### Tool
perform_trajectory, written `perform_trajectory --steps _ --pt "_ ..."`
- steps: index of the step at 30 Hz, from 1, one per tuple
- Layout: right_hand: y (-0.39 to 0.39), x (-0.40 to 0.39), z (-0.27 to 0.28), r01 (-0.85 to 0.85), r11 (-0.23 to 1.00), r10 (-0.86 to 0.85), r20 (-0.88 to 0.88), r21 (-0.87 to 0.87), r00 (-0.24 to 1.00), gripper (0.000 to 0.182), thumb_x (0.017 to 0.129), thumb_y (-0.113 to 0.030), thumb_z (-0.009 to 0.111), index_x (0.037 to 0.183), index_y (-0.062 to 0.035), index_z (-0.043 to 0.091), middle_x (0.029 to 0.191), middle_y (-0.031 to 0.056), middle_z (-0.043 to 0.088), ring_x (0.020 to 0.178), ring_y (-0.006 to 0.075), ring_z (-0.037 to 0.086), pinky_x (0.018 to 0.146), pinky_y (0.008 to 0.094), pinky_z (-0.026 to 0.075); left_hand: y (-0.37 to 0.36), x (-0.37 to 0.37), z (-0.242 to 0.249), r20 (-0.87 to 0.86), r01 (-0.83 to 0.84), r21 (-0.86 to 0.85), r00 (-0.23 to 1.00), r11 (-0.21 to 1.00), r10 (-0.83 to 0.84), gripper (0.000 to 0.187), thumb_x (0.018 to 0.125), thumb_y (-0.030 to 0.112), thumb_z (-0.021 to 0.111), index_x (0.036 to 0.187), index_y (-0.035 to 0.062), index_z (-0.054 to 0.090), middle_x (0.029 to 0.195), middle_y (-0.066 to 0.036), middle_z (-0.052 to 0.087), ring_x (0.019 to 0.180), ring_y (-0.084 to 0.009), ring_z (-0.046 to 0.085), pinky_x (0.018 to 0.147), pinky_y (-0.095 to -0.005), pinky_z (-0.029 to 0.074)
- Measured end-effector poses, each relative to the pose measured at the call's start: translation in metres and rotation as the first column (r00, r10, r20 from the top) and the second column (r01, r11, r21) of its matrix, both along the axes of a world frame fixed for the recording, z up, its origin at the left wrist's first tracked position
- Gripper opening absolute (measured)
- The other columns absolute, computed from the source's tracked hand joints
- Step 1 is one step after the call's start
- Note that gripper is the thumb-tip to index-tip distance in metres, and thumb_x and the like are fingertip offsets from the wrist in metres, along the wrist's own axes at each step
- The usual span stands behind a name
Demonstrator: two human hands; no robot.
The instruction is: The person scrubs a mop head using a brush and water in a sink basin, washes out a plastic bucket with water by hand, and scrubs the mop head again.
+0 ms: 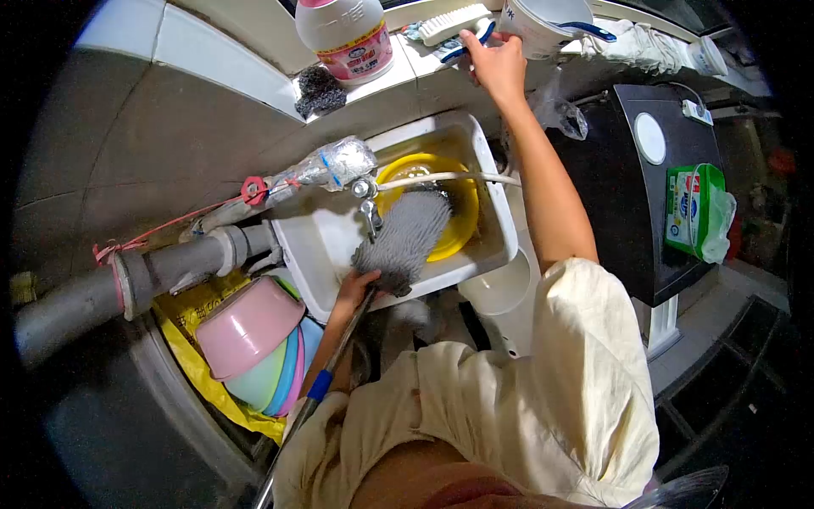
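- Far left, a stack of bowls (pixel 250 327) is sitting beside the pipe (pixel 69 312), on a yellow bag (pixel 188 329).
- The left hand (pixel 350 297) is curling around the mop (pixel 411 233) where the head is meeting the pole (pixel 339 355); its fingertips are pressing the strands near the sink's near rim.
- The mop head is already lying inside the sink (pixel 326 246), partly over the basin (pixel 468 212). Its pole is slanting down to the near left. Whether the strands are wet or clean, I cannot tell.
- The tap (pixel 365 188) is standing just beside the mop head, with no visible stream falling from it; something is glinting in the basin.
- On the far sill, a bottle (pixel 352 59) is standing beside a dark scourer (pixel 320 92).
- The right hand (pixel 500 66) is reaching to that sill and pinching the blue handle of the brush (pixel 454 24) between thumb and fingers. So the brush is in hand, but its bristles are well apart from the mop; no scrubbing is showing.
- Farther right, a tub (pixel 530 27) is standing just beside the right hand, and a cloth (pixel 636 44) is lying beyond it.
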State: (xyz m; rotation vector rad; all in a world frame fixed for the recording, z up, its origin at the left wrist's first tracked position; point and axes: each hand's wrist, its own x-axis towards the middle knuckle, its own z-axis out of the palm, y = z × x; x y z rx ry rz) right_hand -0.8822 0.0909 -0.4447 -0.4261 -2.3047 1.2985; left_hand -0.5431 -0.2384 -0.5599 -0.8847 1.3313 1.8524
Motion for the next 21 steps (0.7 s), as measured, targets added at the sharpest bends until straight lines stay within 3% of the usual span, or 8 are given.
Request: perform_trajectory --steps 2,4,7,9,15,17,19,21 --pt "0.003 0.004 0.0 0.001 1.0 -0.001 -0.006 0.024 1.0 0.067 0.07 -0.049 0.074 0.098 0.0086 0.053 0.087 0.0245 0.065 0.077 0.0367 0.066 0.073 0.0397 0.052 -0.008 0.002 -0.011 -0.016 0.066 -0.01 0.998 0.998 -0.066 0.041 0.083 0.016 0.065 0.119 -0.0001 0.053 0.106 -0.012 0.063 0.09 -0.0223 0.062 0.075 -0.0314 0.053" --pt "-0.005 0.024 0.018 -0.112 0.956 0.165 0.182 -0.271 0.969 0.061 0.072 -0.042 0.075 0.099 0.0094 0.053 0.075 0.0191 0.066 0.06 0.0263 0.067 0.057 0.0339 0.054 -0.007 0.002 -0.01 -0.034 0.117 -0.021 0.993 0.993 -0.117 0.045 0.083 0.019 0.066 0.121 0.0003 0.052 0.106 -0.011 0.062 0.091 -0.0219 0.061 0.077 -0.0316 0.052" --pt "-0.011 0.011 0.019 -0.117 0.841 0.212 0.122 -0.529 0.97 0.052 0.074 -0.032 0.077 0.096 0.0087 0.054 0.064 0.014 0.065 0.049 0.0167 0.063 0.045 0.0273 0.052 -0.005 -0.003 0.003 -0.139 0.144 -0.06 0.979 0.988 -0.151 0.046 0.083 0.022 0.066 0.121 0.0015 0.052 0.104 -0.01 0.063 0.087 -0.0203 0.062 0.075 -0.0311 0.052" --pt "-0.01 0.01 0.021 -0.122 0.842 0.22 0.127 -0.526 0.967 0.041 0.076 -0.02 0.074 0.096 0.0096 0.054 0.064 0.0147 0.064 0.053 0.0163 0.065 0.044 0.0273 0.052 -0.002 -0.001 0.006 -0.134 0.034 0.031 0.991 0.999 -0.029 0.043 0.083 0.022 0.065 0.119 0.0024 0.053 0.1 -0.009 0.063 0.08 -0.0188 0.062 0.069 -0.0295 0.052" --pt "-0.006 0.011 0.01 -0.143 0.704 0.149 -0.053 -0.696 0.987 0.034 0.076 -0.012 0.065 0.1 0.0089 0.054 0.066 0.0084 0.061 0.046 0.012 0.054 0.041 0.0259 0.046 -0.018 0.002 -0.024 -0.151 0.106 -0.009 0.983 0.994 -0.106 0.041 0.082 0.02 0.065 0.118 0.0029 0.053 0.095 -0.007 0.062 0.076 -0.0194 0.062 0.062 -0.0298 0.053" --pt "-0.006 0.038 0.032 -0.216 0.641 0.229 -0.084 -0.737 0.97 0.031 0.079 -0.011 0.063 0.103 0.0063 0.054 0.065 0.0033 0.057 0.045 0.008 0.046 0.04 0.0236 0.039 -0.01 -0.002 -0.007 -0.154 0.082 0.013 0.985 0.997 -0.079 0.041 0.083 0.02 0.065 0.117 0.0029 0.053 0.095 -0.007 0.062 0.074 -0.0197 0.062 0.06 -0.0298 0.052" --pt "-0.001 0.058 0.039 -0.368 0.436 0.415 -0.179 -0.821 0.892 0.028 0.082 -0.009 0.06 0.106 0.0035 0.054 0.064 0.0001 0.054 0.044 0.0046 0.041 0.039 0.0217 0.034 -0.007 0.0 -0.002 -0.153 0.057 0.036 0.987 0.998 -0.051 0.04 0.083 0.02 0.065 0.117 0.0029 0.053 0.094 -0.008 0.062 0.072 -0.02 0.062 0.057 -0.0298 0.052" --pt "-0.003 0.068 0.044 -0.35 0.47 0.399 -0.159 -0.81 0.903 0.024 0.085 -0.008 0.056 0.107 0.0014 0.054 0.061 -0.0029 0.05 0.042 0.0028 0.037 0.038 0.0208 0.03 -0.008 -0.003 -0.001 -0.166 0.064 0.045 0.985 0.997 -0.055 0.039 0.083 0.019 0.064 0.117 0.0027 0.052 0.093 -0.009 0.062 0.071 -0.0204 0.062 0.056 -0.03 0.052"
